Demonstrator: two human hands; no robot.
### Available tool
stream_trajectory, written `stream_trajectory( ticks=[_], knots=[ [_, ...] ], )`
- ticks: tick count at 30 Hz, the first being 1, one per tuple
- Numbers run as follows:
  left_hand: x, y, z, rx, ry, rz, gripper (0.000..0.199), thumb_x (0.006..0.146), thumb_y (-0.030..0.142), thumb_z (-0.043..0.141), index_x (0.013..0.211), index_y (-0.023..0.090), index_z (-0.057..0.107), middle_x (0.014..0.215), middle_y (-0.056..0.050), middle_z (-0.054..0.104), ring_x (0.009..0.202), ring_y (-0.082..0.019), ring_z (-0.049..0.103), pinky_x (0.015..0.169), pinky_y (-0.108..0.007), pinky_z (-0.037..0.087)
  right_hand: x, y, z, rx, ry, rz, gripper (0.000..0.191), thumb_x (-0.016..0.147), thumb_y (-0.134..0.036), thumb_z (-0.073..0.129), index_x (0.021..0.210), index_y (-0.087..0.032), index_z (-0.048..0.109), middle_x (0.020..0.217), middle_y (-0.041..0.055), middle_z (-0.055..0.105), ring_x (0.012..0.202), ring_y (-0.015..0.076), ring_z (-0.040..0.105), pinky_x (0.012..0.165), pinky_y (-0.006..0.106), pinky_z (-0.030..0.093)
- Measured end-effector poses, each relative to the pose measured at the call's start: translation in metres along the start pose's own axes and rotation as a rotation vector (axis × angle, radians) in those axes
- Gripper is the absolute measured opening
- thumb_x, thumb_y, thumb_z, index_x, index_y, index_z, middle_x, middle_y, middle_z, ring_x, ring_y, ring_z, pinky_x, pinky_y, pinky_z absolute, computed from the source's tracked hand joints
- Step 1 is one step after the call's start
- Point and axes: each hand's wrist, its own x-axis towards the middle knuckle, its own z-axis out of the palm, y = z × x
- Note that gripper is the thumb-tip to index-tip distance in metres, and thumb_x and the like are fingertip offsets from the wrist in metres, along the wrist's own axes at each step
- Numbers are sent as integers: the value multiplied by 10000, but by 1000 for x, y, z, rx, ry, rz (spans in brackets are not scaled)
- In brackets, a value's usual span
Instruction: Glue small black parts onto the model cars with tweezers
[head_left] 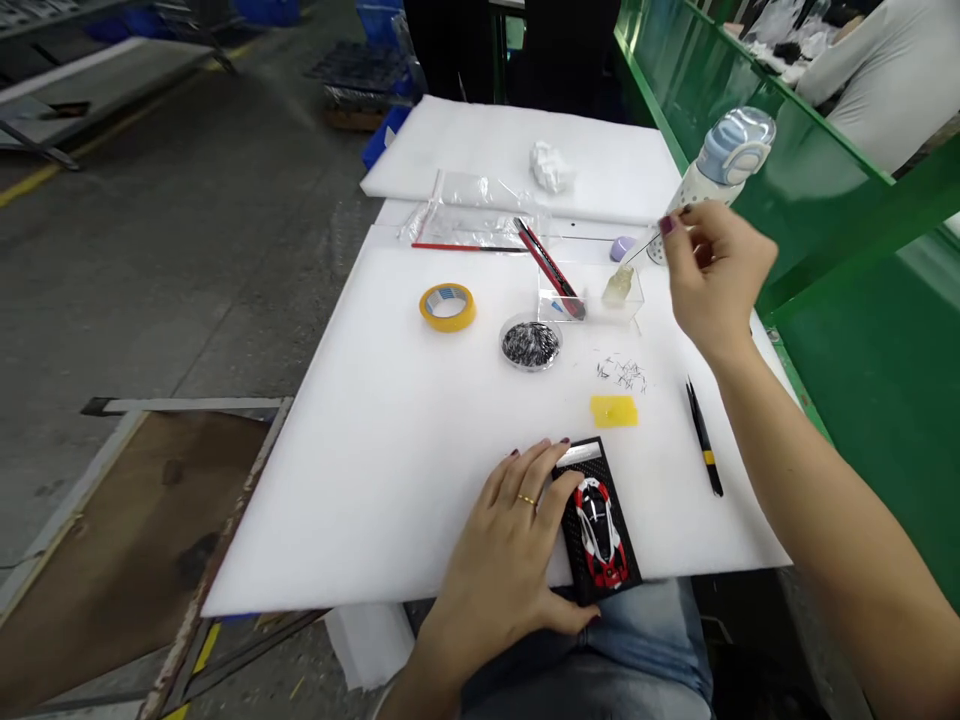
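My left hand (514, 545) grips a black base with a red, white and black model car (599, 535) on it, at the table's near edge. Its thumb lies at the base's near end and the index finger by the car. My right hand (712, 265) is raised at the right, finger and thumb pinched on a thin needle-like rod (643, 247). The rod slants down to a small container of yellowish stuff (619, 286), inside a clear plastic box (592, 306). Whether its tip is inside I cannot tell.
On the white foam sheet (360, 420) lie yellow tape (448, 307), a dish of small dark pieces (531, 343), loose slivers (622, 373), a yellow patch (613, 411), tweezers (703, 440) and a red-black cutter (551, 270). A bottle (724, 160) stands beside the green partition (825, 160).
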Motion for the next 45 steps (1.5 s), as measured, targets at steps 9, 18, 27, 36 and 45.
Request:
stream_trajectory(
  ticks=[9, 18, 27, 36, 45],
  knots=[
    [1, 0, 1, 51, 22, 34, 1117, 438, 632, 905, 1326, 150, 427, 1459, -231, 498, 1328, -433, 479, 1081, -604, 424, -3, -1, -15, 11, 21, -20, 214, 950, -319, 568, 786, -211, 651, 671, 5, 591, 595, 139, 520, 619, 301, 412],
    [0, 0, 0, 44, 28, 31, 1083, 498, 658, 883, 1343, 152, 431, 1481, -217, 485, 1341, -418, 464, 1104, -588, 405, -55, 11, -44, -367, -439, 79, 543, 767, -384, 757, 1266, -189, 670, 499, -49, 486, 437, 122, 299, 544, 270, 289],
    [2, 0, -1, 116, 85, 80, 1110, 458, 680, 896, 1314, 112, 475, 1443, -222, 511, 1319, -399, 468, 1079, -543, 390, -112, 3, -94, 395, -590, 610, 333, 819, -284, 593, 1118, -224, 725, 576, -14, 625, 464, 143, 502, 486, 275, 378],
    [2, 0, -1, 120, 86, 76, 1159, 397, 674, 918, 1314, 112, 487, 1448, -204, 509, 1344, -368, 426, 1121, -480, 288, -74, -10, -62, 731, -385, 553, 346, 891, -559, 706, 871, -215, 686, 752, 32, 757, 613, 141, 669, 548, 270, 471],
    [3, 1, -2, 84, 80, 61, 1107, 430, 632, 918, 1312, 107, 503, 1452, -204, 494, 1361, -355, 401, 1143, -467, 263, -75, 30, -14, 553, -452, 579, 340, 807, -507, 782, 741, -184, 699, 602, 2, 627, 533, 98, 531, 491, 252, 425]
  ],
)
